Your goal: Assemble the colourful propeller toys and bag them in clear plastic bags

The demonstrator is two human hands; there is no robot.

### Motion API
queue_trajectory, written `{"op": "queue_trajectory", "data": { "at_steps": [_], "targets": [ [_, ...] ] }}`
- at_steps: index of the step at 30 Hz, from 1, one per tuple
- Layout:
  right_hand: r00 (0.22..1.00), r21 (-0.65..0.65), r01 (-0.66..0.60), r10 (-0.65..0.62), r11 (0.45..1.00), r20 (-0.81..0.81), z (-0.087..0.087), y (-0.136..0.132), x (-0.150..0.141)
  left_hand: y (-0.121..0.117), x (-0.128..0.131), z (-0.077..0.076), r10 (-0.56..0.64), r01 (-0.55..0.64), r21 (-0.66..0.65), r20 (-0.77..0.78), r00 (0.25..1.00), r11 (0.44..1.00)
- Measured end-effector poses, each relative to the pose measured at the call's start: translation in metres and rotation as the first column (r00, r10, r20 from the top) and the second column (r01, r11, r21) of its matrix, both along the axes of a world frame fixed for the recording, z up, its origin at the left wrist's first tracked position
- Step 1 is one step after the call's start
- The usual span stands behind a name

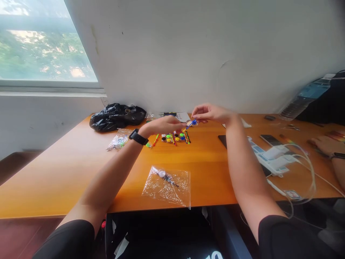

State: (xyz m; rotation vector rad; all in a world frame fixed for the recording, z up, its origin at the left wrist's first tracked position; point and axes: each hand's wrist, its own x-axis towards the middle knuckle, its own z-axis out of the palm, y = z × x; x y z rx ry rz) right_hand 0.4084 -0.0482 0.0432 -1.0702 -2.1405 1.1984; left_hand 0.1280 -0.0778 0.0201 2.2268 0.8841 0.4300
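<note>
Above the back of the desk, my right hand is closed, its fingertips pinching a small blue strap-like item with a pale round part. Its lower left end meets the fingertips of my left hand, whose fingers are held together; the back of that hand hides most of its grip. Under and beside my left hand lie several small round pieces in yellow, green, black and white, along with thin colourful strips. Nearer me, a clear plastic bag lies flat with a dark cord and white round piece on or in it.
A black plastic bag and another clear bag are at the back left. On the right are a white power strip with cables, a phone, a large water bottle and another person's hand. A wall closes off the back.
</note>
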Motion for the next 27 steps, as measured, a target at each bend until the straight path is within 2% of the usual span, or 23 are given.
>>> {"op": "queue_trajectory", "data": {
  "at_steps": [1,2,3,5,8,14,18,21,24,27],
  "targets": [
    [0.996,-0.02,-0.031,0.033,0.999,0.082,0.002,-0.001,0.005,-0.01,0.002,0.002,-0.126,0.122,-0.032,-0.191,0.974,0.992],
    [0.986,-0.043,-0.054,0.06,0.998,0.153,0.003,-0.002,0.009,-0.02,0.006,0.002,-0.224,0.211,-0.075,-0.351,0.909,0.975],
    [0.974,-0.064,-0.065,0.077,0.996,0.212,0.003,-0.001,0.012,-0.031,0.011,0.002,-0.27,0.256,-0.095,-0.472,0.839,0.962],
    [0.954,-0.08,-0.061,0.082,0.995,0.288,0.003,0.001,0.014,-0.052,0.024,-0.002,-0.256,0.276,-0.064,-0.612,0.748,0.959],
    [0.935,-0.076,-0.039,0.064,0.996,0.35,0.0,0.006,0.014,-0.079,0.038,-0.008,-0.198,0.283,0.025,-0.657,0.727,0.959],
    [0.92,-0.053,-0.018,0.037,0.998,0.391,-0.001,0.007,0.013,-0.116,0.041,-0.011,-0.245,0.429,0.054,-0.754,0.61,0.902],
    [0.909,-0.035,0.006,0.009,0.999,0.417,0.004,0.001,0.013,-0.138,0.039,-0.017,-0.219,0.434,0.067,-0.788,0.575,0.899],
    [0.908,-0.025,-0.012,0.021,1.0,0.418,0.009,-0.004,0.014,-0.151,0.037,-0.021,-0.149,0.424,0.135,-0.807,0.571,0.895],
    [0.923,-0.005,-0.026,0.026,1.0,0.385,0.014,-0.01,0.013,-0.148,0.032,-0.025,-0.12,0.413,0.16,-0.81,0.574,0.897],
    [0.941,0.022,-0.033,0.024,0.999,0.336,0.021,-0.018,0.007,-0.121,0.025,-0.031,-0.149,0.408,0.151,-0.774,0.616,0.901]
  ]
}}
